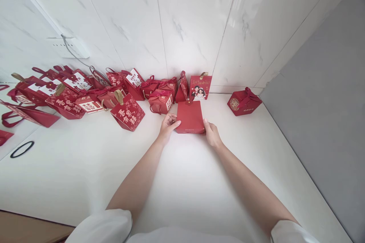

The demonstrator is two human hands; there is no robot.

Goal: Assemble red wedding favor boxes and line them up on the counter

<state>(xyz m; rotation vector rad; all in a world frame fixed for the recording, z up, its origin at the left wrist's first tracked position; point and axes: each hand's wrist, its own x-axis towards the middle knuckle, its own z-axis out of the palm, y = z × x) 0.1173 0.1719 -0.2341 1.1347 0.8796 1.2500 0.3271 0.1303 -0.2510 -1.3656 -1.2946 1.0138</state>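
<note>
A plain red gift box (189,117) stands on the white tabletop (182,182), held between my two hands. My left hand (169,126) grips its left side, thumb on the front face and fingers curled at the edge. On the opposite side, my right hand (211,132) holds the lower right edge, with its fingers partly hidden behind the box. Directly behind stands a red box with a cartoon couple (200,88) and a gold ribbon loop. Left of that is a narrow red box (182,88). A small red box with a bow (161,101) sits near my left hand.
Several red gift boxes with ribbons crowd the left, including one with white lettering (128,112). A red box with a round gold emblem (244,101) stands at the right. A black ring (22,149) lies far left. The tiled wall (188,26) bounds the back.
</note>
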